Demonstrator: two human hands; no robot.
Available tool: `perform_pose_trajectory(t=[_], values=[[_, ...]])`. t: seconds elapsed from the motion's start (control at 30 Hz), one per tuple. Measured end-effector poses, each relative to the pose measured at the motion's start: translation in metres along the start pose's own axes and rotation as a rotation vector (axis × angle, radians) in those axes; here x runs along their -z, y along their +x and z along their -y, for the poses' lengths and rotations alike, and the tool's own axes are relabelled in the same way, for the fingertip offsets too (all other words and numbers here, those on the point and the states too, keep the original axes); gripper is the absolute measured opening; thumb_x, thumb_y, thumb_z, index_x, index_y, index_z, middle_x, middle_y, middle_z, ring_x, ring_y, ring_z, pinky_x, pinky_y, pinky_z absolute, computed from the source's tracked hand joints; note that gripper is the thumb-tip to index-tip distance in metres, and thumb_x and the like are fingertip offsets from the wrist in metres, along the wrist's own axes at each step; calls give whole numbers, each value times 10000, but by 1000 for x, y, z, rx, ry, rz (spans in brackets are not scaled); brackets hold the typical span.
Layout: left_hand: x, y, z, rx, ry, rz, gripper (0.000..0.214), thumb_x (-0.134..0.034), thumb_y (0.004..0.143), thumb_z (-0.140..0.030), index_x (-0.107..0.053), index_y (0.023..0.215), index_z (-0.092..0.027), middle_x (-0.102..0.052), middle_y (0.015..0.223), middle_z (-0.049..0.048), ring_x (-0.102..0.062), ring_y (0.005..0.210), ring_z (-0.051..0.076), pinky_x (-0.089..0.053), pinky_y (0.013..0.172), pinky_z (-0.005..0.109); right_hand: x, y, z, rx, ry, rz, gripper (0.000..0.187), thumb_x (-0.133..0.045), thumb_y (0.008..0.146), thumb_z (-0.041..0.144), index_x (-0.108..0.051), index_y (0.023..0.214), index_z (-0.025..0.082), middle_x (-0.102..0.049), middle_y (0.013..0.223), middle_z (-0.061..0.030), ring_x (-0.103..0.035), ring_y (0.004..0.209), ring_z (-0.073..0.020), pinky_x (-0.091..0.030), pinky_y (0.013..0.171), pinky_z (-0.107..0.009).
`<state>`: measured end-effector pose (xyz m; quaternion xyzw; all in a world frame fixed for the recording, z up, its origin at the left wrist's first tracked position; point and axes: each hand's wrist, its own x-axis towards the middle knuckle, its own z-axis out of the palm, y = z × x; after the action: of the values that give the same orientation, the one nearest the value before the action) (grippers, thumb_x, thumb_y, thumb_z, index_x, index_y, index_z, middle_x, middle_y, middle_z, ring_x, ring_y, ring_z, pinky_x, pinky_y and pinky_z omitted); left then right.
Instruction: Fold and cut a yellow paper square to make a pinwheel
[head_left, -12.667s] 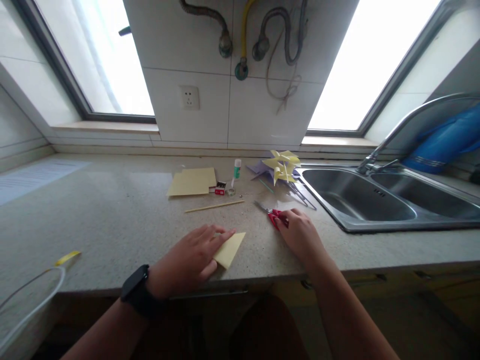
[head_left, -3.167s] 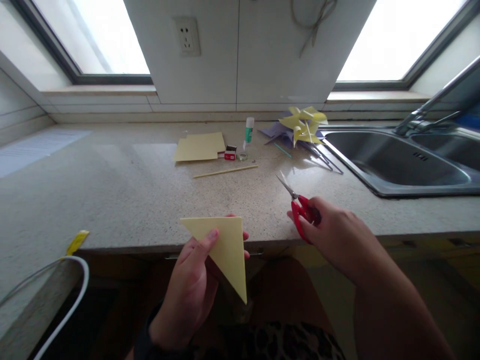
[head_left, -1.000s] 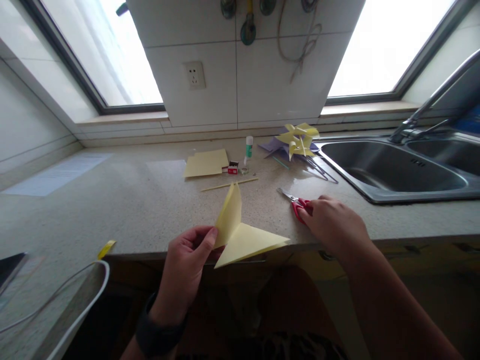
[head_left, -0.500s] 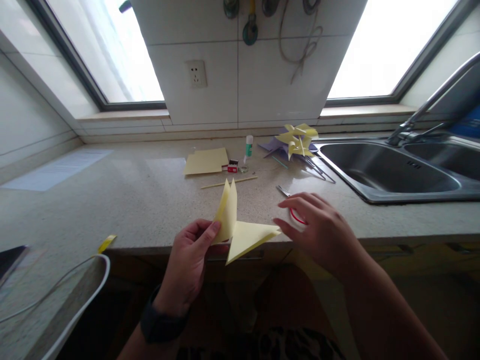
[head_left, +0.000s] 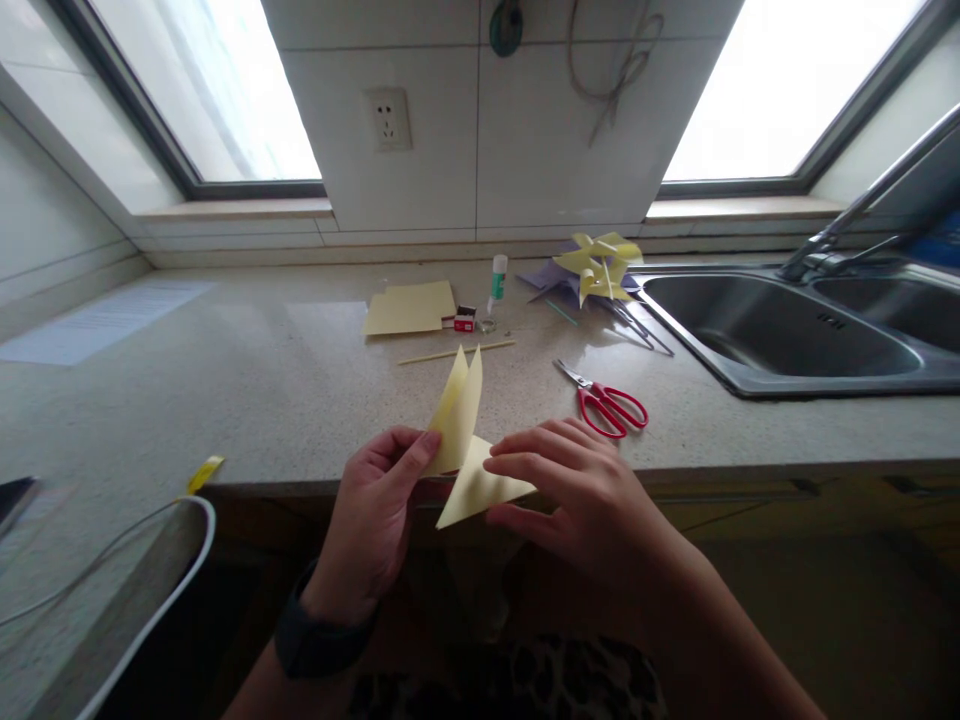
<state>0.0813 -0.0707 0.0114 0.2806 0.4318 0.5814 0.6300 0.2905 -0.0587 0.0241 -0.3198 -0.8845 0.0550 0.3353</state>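
In the head view, the left hand (head_left: pixel 379 515) pinches the folded yellow paper (head_left: pixel 456 420) between thumb and fingers, up in the air around the counter's front edge. Two of its points stand up, parted; another flap slants down toward the right hand (head_left: pixel 570 490), whose thumb sits well away from its fingers. Whether those fingertips press on the paper, I couldn't say from here.

What would worry me is a tear — the paper looks thin, and pulling the flaps apart while one pinch bears it all could rip it near the middle. A hard grip might also leave a stray crease. If the pinch slackened, the sheet could slip past the edge to the floor.

The red scissors (head_left: pixel 586 386) lie just beyond the right hand, so a careless knuckle could nudge them. Past them, the sink (head_left: pixel 739 388) bounds that side, and the thin stick (head_left: pixel 424 360) lies ahead. More elbow room lies leftward over the counter (head_left: pixel 277 400).
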Motion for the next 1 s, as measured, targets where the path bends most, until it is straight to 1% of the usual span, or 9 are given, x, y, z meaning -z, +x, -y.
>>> perform_pose_trajectory(t=[0.2,0.37,0.5,0.6,0.7,0.77,0.87,0.93,1.0], values=[[1,0,2,-3,11,6,302,-855,750,-361,-626,794,-168,-700,643,-5,-680,496,153,-571,483,238,-5,0,-1,-12,76,-50,149,-696,941,333,-710,1032,216,-762,1058,-19,-680,907,-184,-465,804,-362],[0,0,3,-4,8,-22,371,-885,700,-405,-626,795,-158,-698,622,-2,-662,473,150,-564,446,231,-7,1,3,-26,165,-48,144,-649,970,255,-715,1084,196,-775,1015,-28,-683,882,-184,-493,790,-366],[-1,1,2,-28,-12,-43,373,-898,688,-391,-662,817,-132,-707,669,2,-662,515,117,-577,469,193,-8,2,8,-69,199,-160,113,-633,962,176,-729,1021,184,-778,927,-33,-675,810,-173,-513,750,-353],[-3,1,2,-42,-34,-33,352,-889,704,-383,-685,822,-122,-720,702,12,-664,530,107,-581,471,176,-9,2,11,-149,278,-250,56,-699,916,174,-737,942,207,-766,870,-19,-681,789,-162,-530,740,-331],[-4,1,3,-21,-59,-43,369,-899,685,-383,-698,847,-120,-729,721,21,-678,534,117,-577,457,173,-10,2,13,-266,398,-301,29,-754,877,222,-741,853,231,-750,828,-5,-678,752,-155,-528,685,-302],[-5,1,3,-10,-68,-56,377,-901,680,-385,-703,861,-119,-733,737,28,-693,558,131,-574,446,173,-12,2,15,-370,456,-308,118,-753,879,285,-728,776,233,-721,766,6,-639,680,-141,-491,614,-277],[-3,1,6,-20,-73,-63,362,-884,709,-381,-712,886,-117,-745,781,45,-714,615,149,-581,449,179,-15,1,16,-520,487,-330,275,-730,887,391,-676,679,220,-608,616,36,-514,569,-113,-398,524,-247],[-2,1,7,-29,-84,-69,355,-880,717,-372,-715,900,-117,-753,816,54,-723,642,158,-589,458,187,-16,2,18,-586,508,-345,337,-721,884,423,-643,633,213,-531,555,51,-445,534,-103,-355,495,-235],[-2,2,7,-34,-96,-75,359,-880,717,-370,-716,916,-120,-758,840,59,-731,663,167,-598,472,198,-17,3,19,-615,530,-356,364,-701,892,424,-624,608,209,-498,539,54,-410,521,-97,-334,483,-227]])
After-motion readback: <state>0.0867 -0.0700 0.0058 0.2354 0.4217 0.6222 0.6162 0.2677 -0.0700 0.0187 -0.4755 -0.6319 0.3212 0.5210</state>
